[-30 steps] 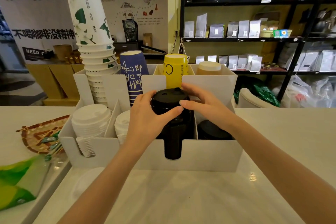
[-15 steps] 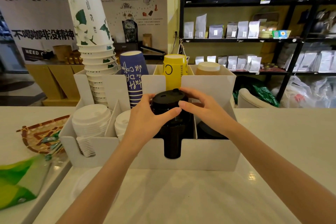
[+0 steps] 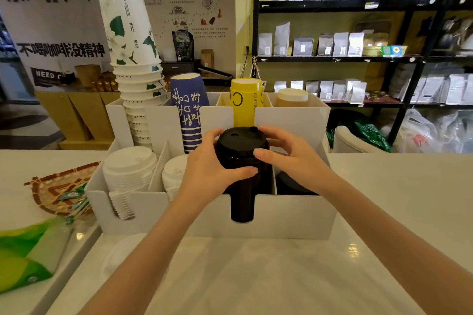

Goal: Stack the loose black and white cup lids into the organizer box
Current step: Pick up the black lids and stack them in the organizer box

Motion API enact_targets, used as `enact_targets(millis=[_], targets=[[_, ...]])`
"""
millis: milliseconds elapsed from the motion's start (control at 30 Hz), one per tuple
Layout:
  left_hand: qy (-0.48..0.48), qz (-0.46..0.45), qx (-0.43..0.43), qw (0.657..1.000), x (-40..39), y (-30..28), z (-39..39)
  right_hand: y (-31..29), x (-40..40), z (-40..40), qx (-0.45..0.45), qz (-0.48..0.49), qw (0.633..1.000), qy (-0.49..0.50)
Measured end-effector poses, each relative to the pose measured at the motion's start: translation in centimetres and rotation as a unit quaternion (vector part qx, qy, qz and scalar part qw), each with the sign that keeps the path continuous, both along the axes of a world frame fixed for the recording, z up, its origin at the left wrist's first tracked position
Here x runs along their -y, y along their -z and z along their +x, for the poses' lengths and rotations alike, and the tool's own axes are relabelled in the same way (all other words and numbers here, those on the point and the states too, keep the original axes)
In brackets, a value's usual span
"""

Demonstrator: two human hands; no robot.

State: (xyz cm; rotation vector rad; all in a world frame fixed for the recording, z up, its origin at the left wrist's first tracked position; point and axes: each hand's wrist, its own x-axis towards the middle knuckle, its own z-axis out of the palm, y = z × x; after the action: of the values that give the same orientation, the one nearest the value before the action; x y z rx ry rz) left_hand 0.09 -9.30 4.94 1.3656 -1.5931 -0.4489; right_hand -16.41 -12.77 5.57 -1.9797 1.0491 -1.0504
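Both hands | left hand (image 3: pixel 204 174), right hand (image 3: pixel 289 158) grip black lid stack (image 3: pixel 242 158) between them

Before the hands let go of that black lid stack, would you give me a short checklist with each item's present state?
1. Both hands on the stack: left hand and right hand wrap the black lid stack. Ok.
2. Stack in its own compartment of the organizer box, showing through the front slot. Ok.
3. Stack upright, not leaning on the dividers. Ok.
4. Stack seated on the box floor: cannot tell, the bottom is hidden.
5. Colours kept apart: white lids sit in the left compartments. Ok.
6. All loose lids cleared: a pale lid seems to lie on the counter. Not ok.
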Motion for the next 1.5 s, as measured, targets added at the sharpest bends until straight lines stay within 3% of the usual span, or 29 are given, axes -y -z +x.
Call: enact_targets(millis=[467,700,800,967,1167,1333,1500], targets=[[-0.024,-0.012,0.028,0.999,-0.4,1.2,-0.2,0.4,-0.5,0.2,-0.003,0.006,1.0,0.0],[0.001,0.044,0.062,0.997,-1.4,0.2,0.5,0.5,-2.0,0.1,-0.021,-0.011,0.999,0.041],[0.002,0.052,0.091,0.994,-2.6,-0.2,1.4,0.4,-3.4,0.1,-0.019,-0.036,0.997,0.064],[0.045,0.029,0.057,0.997,-6.8,0.2,3.8,1.1,-7.7,0.9,0.005,-0.095,0.991,0.092],[0.167,0.154,0.115,0.967,-13.3,3.2,7.2,5.3,-14.4,2.7,-0.081,0.003,0.996,-0.026],[0.172,0.214,0.175,0.946,-17.7,7.1,8.9,8.8,-18.6,3.4,-0.164,0.087,0.979,-0.085],[0.139,0.206,0.214,0.945,-21.1,9.3,8.9,10.1,-21.5,3.7,-0.206,0.122,0.966,-0.097]])
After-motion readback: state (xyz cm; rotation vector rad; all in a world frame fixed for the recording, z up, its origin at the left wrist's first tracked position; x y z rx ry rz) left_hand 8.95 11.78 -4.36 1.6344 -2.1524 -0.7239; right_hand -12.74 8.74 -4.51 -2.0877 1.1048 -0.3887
